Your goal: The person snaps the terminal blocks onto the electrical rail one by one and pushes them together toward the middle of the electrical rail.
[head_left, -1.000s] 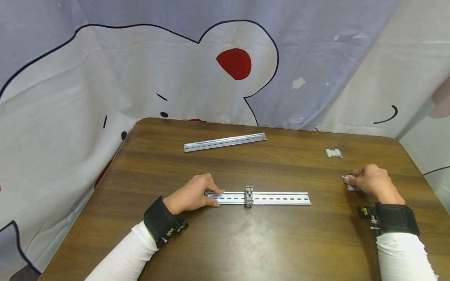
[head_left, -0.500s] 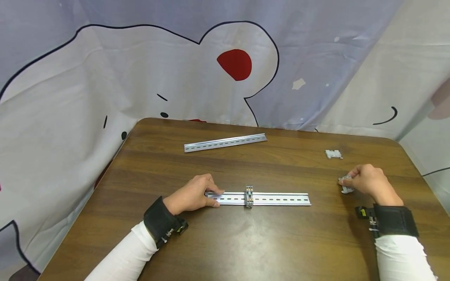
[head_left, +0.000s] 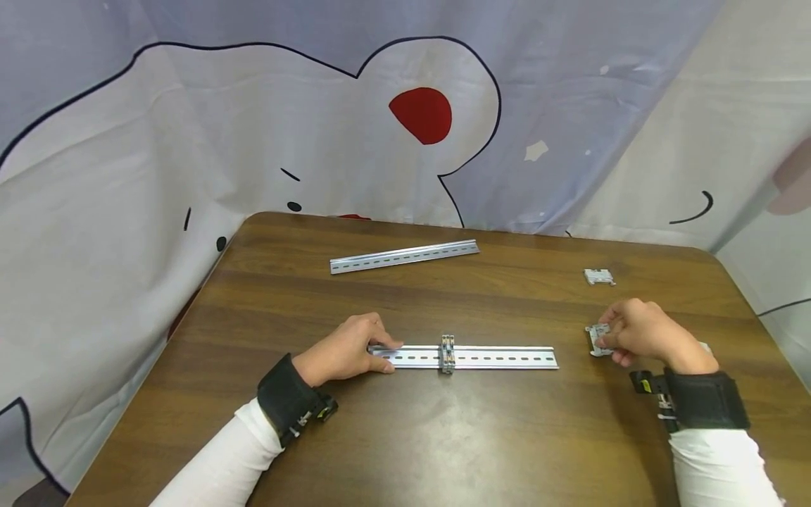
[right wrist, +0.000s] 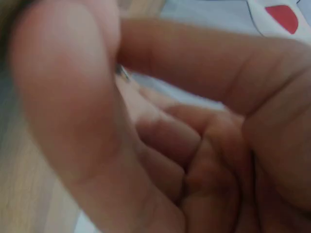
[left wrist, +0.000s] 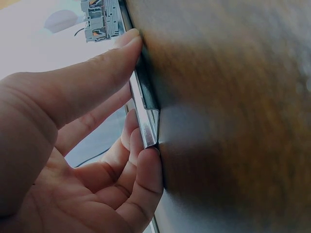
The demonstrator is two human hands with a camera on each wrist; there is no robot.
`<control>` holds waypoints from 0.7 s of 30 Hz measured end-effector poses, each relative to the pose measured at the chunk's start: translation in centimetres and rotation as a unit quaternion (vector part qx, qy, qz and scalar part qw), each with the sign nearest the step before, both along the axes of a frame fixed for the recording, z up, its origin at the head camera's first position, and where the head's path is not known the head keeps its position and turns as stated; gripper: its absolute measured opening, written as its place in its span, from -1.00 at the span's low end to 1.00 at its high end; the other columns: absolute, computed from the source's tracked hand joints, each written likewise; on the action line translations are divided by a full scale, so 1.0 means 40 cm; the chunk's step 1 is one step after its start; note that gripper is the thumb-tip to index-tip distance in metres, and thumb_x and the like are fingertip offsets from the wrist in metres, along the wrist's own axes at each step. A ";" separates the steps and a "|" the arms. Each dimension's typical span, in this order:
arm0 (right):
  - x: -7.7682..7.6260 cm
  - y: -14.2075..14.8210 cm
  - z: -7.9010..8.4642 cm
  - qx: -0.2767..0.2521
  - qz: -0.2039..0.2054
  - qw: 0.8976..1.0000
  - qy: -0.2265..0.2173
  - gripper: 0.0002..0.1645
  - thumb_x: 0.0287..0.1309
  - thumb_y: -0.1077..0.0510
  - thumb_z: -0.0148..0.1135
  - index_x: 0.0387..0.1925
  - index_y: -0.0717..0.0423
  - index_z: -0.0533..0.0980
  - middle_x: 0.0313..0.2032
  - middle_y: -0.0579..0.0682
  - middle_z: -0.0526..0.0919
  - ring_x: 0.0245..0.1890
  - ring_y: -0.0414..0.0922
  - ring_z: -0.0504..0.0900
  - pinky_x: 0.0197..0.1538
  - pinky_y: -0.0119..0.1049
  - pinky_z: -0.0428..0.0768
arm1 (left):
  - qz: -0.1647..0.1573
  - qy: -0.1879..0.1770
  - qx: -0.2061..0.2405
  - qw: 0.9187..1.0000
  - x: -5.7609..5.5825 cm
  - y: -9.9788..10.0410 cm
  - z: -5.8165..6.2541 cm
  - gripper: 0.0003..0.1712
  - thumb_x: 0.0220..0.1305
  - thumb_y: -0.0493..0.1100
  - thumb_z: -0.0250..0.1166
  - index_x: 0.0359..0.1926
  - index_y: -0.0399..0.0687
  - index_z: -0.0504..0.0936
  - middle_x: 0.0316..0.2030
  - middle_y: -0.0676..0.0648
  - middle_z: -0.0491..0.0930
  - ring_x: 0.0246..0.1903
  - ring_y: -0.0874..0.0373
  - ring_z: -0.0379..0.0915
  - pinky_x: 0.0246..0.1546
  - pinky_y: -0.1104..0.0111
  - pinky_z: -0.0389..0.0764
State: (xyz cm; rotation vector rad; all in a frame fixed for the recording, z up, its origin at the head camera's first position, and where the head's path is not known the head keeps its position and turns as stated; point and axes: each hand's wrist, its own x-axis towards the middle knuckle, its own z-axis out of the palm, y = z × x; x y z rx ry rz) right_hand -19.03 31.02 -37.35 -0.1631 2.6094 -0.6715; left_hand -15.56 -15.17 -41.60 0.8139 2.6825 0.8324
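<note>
My left hand (head_left: 348,351) grips the left end of a slotted metal DIN rail (head_left: 507,358) lying on the table, thumb on one edge and fingers on the other. In the left wrist view the rail's bent end (left wrist: 149,128) shows between thumb and fingertips. Small grey terminal blocks (head_left: 447,354) with orange spots stand across the rail, left of its middle. To the right of the rail, my right hand (head_left: 652,334) pinches a flat grey terminal block (head_left: 595,339) between thumb and fingers. The right wrist view is blurred, and fingers hide most of that block.
A second DIN rail (head_left: 405,257) lies slightly slanted toward the back of the wooden table (head_left: 405,436). Another grey terminal block (head_left: 599,277) rests at the back right. A pale piece (head_left: 706,346) peeks out beside the right wrist. A printed curtain (head_left: 317,127) hangs behind the table.
My right hand has picked up the terminal block and moved it left, toward the rail. The left hand and the gripped rail have stayed in place.
</note>
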 end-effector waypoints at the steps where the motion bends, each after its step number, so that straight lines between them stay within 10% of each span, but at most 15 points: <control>1: 0.004 -0.009 0.001 -0.003 0.012 1.000 -0.003 -0.60 0.08 0.28 0.37 -0.11 0.49 0.50 -0.68 -0.02 0.71 -0.72 -0.18 0.69 -0.58 -0.29 0.66 | 0.000 0.000 0.000 1.000 0.000 0.000 0.000 -0.52 0.00 -0.11 0.55 0.01 -0.06 0.74 -0.33 -0.10 0.59 -0.35 0.04 0.46 -0.43 0.50 0.37; 11: 0.040 -0.107 0.006 -0.039 0.056 0.995 -0.076 -0.72 0.08 0.32 0.37 -0.23 0.35 0.45 -0.74 0.03 0.66 -0.78 -0.13 0.66 -0.62 -0.22 0.65 | -0.005 0.007 0.005 1.000 -0.004 -0.004 -0.010 -0.53 -0.02 -0.11 0.56 -0.02 -0.05 0.76 -0.33 -0.09 0.60 -0.36 0.06 0.49 -0.44 0.52 0.38; 21: 0.042 -0.146 0.002 -0.014 0.075 0.997 -0.010 -0.64 0.11 0.30 0.34 -0.08 0.38 0.47 -0.76 -0.02 0.65 -0.80 -0.16 0.65 -0.64 -0.25 0.63 | -0.004 0.008 0.007 1.000 -0.006 -0.002 -0.010 -0.53 -0.02 -0.11 0.56 -0.01 -0.04 0.76 -0.35 -0.09 0.59 -0.37 0.06 0.47 -0.44 0.51 0.37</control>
